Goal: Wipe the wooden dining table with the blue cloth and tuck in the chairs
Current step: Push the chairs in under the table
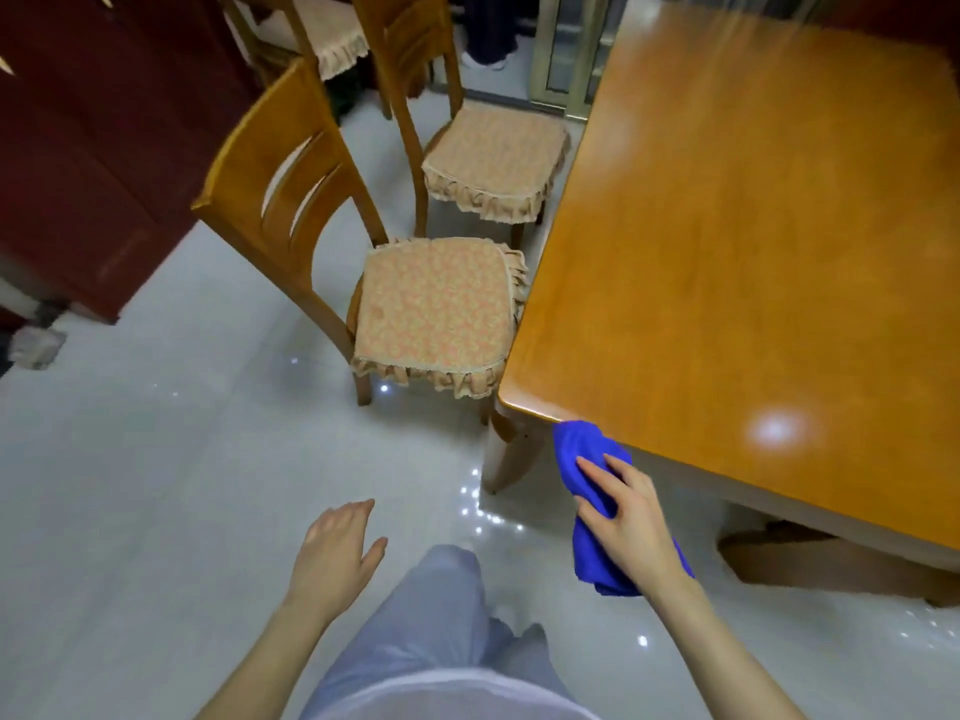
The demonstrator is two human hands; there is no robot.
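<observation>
Right hand point(628, 517) of mine grips the bunched blue cloth point(597, 561), fingers curled over it, and the cloth's upper end sits against the edge of the wooden table point(753, 252), by its near corner. My left hand point(337, 548) hangs over the pale floor point(156, 485), well apart from the right, fingers loose and holding nothing. Along the table's side stand the near chair point(431, 309) and the far chair point(493, 153), seat fronts just at its edge.

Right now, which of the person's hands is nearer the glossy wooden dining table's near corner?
Right. The right hand, gripping the crumpled blue cloth, sits just below the table's near edge beside that corner; the open left hand hovers farther left over the pale floor.
</observation>
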